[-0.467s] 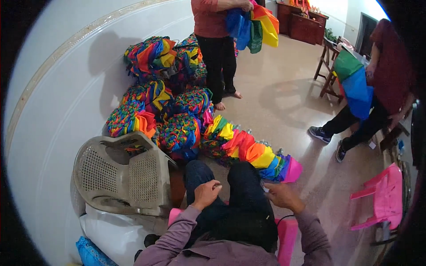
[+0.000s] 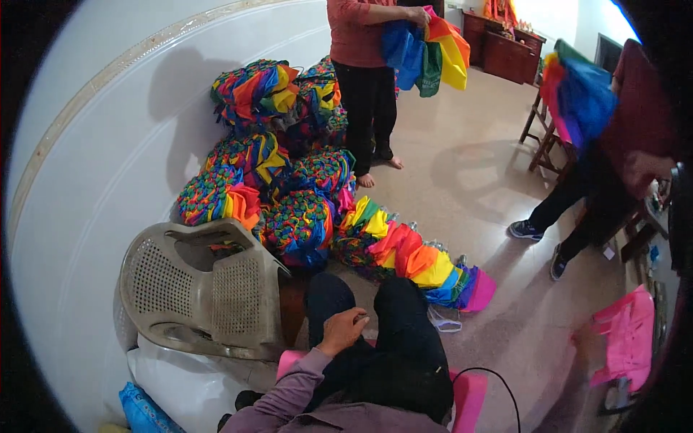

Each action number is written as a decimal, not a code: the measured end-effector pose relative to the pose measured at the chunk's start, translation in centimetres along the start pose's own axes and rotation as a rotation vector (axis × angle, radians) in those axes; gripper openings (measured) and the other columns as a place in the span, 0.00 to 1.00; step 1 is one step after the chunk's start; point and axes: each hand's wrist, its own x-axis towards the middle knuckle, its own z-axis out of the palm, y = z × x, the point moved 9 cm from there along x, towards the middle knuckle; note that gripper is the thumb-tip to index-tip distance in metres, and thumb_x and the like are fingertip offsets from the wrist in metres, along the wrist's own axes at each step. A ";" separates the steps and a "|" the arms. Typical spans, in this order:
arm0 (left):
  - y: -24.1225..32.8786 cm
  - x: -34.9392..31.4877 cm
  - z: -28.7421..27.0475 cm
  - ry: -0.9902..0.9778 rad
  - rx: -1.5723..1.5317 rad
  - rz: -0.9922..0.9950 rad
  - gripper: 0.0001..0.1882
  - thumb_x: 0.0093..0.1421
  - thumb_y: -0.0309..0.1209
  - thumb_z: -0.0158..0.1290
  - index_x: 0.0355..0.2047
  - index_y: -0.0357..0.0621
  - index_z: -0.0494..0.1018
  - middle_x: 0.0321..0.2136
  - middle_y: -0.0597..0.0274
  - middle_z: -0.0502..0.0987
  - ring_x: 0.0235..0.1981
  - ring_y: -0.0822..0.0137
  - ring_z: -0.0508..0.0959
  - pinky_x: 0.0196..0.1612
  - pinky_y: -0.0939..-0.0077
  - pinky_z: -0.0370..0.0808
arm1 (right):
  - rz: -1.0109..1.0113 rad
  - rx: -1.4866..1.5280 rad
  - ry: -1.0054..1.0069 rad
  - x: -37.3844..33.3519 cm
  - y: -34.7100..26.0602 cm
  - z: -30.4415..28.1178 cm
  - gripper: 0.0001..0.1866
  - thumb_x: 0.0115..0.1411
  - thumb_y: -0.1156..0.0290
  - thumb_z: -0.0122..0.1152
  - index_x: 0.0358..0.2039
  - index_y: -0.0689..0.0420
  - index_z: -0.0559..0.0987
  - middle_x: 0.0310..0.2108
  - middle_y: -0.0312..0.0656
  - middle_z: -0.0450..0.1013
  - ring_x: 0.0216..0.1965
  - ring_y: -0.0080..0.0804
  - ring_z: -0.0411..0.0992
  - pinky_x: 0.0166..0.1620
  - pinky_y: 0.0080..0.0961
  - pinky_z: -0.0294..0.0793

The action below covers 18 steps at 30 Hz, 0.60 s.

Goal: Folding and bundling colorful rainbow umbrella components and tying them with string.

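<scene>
My left hand (image 2: 345, 330) rests over my lap with its fingers curled together; whether something small is in them I cannot make out. My right hand (image 2: 589, 342) is smeared by motion, stretched out to the right beside a pink plastic chair (image 2: 626, 339); its fingers do not show clearly. On the floor just beyond my knees lies a row of folded rainbow-coloured umbrella-like bundles (image 2: 411, 254), with shiny ends along the far side. A white loop of strap (image 2: 445, 322) lies next to my right knee.
Large rainbow bundles (image 2: 296, 224) are stacked against the left wall. A beige plastic armchair (image 2: 242, 303) stands at my left, near a white sack (image 2: 184, 382). One person holds rainbow cloth (image 2: 426, 54); another, at right, carries a rainbow piece (image 2: 581, 101). A black cable (image 2: 505, 382) curves at my right.
My right hand has left my lap area and swung out to the right, to the pink chair. My left hand has stayed over my lap. The person at right has raised the rainbow piece.
</scene>
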 end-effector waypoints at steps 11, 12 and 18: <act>-1.2 0.3 0.2 -0.018 0.114 -0.019 0.18 0.69 0.46 0.55 0.50 0.49 0.81 0.38 0.55 0.85 0.39 0.53 0.84 0.41 0.58 0.79 | -0.112 -0.365 0.396 -18.7 -1.3 -18.7 0.21 0.76 0.53 0.43 0.49 0.54 0.79 0.37 0.43 0.78 0.34 0.39 0.76 0.38 0.36 0.81; -0.9 0.3 0.5 -0.016 0.111 -0.012 0.19 0.69 0.46 0.55 0.50 0.49 0.81 0.38 0.55 0.85 0.39 0.53 0.84 0.41 0.58 0.79 | -0.120 -0.372 0.417 -19.8 -0.8 -19.2 0.21 0.76 0.52 0.42 0.50 0.54 0.78 0.38 0.43 0.78 0.35 0.40 0.76 0.39 0.37 0.81; -1.9 -2.0 0.4 -0.061 0.119 -0.068 0.19 0.69 0.47 0.55 0.51 0.49 0.81 0.39 0.55 0.85 0.40 0.53 0.84 0.42 0.58 0.79 | -0.175 -0.398 0.451 -17.4 3.0 -17.0 0.26 0.76 0.47 0.38 0.60 0.51 0.74 0.46 0.44 0.77 0.41 0.43 0.77 0.46 0.41 0.82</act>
